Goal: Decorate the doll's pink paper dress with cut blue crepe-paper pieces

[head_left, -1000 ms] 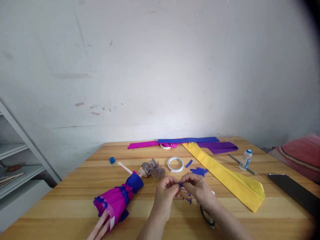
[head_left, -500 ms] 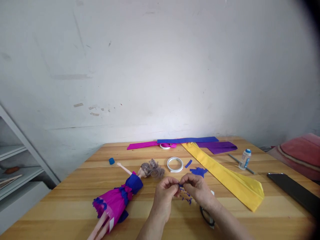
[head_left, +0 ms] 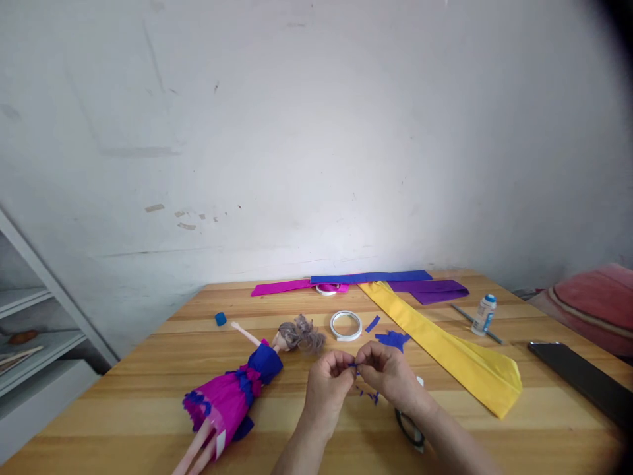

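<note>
While my left hand [head_left: 327, 384] and my right hand [head_left: 388, 375] are meeting fingertip to fingertip above the table [head_left: 544, 429], both are pinching one small blue paper scrap [head_left: 352, 365]; most of it is hiding between my fingers, so I am unable to make out its shape. More blue scraps [head_left: 370, 395] are lying on the wood just under my hands, partly covered by my right palm. My right wrist is concealing most of the scissors [head_left: 410, 429]; only a dark handle loop is showing. The doll [head_left: 237, 386] is lying to my left in a pink and blue paper dress, its feet cut off by the lower edge of the view. A glue bottle [head_left: 483, 315] is standing far right; its label is too small for me to read. A dark flat object [head_left: 578, 379] is running out of sight at the right edge. A tape ring [head_left: 346, 325] is lying just beyond my hands, a blue cap [head_left: 220, 319] is sitting near the doll's raised arm, and a yellow paper strip [head_left: 445, 349] is stretching from the far edge toward the near right. Blue, pink and purple strips are lining the far edge by the wall. Bare wood is lying open between the doll and my left hand, and near the right front corner.
</note>
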`<state>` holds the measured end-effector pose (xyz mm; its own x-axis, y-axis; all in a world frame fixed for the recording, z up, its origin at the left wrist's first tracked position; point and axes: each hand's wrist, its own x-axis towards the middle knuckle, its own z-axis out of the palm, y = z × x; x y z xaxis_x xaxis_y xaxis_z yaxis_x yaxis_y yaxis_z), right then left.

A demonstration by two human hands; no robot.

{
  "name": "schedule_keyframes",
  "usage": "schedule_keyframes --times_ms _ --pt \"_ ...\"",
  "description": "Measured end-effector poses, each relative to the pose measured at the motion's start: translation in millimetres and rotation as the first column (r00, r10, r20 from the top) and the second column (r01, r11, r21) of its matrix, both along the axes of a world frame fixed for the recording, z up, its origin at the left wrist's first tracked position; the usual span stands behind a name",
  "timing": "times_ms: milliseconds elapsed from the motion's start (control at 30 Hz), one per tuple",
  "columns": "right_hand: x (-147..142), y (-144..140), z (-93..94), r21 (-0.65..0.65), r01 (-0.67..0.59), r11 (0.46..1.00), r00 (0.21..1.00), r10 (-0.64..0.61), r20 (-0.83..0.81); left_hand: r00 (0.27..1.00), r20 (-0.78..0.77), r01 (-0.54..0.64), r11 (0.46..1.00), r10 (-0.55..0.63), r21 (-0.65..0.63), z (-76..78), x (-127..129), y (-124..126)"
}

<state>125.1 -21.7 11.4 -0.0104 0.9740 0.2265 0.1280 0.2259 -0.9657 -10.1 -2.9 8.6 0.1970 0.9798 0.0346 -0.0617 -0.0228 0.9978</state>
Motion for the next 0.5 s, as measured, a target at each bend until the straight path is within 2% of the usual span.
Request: schedule_keyframes --times_ms 200,500 --pt "-0.5 -1.4 3.3 0.023 0.009 1.0 0.999 -0.009 0.032 0.999 -0.044 -0.026 0.999 0.028 0.04 1.8 0.0 0.0" --pt "0.9 -3.8 8.3 0.08 0.016 0.997 0.993 -0.025 0.111 0.998 -0.059 -0.02 0.999 0.022 0.029 1.3 0.0 0.1"
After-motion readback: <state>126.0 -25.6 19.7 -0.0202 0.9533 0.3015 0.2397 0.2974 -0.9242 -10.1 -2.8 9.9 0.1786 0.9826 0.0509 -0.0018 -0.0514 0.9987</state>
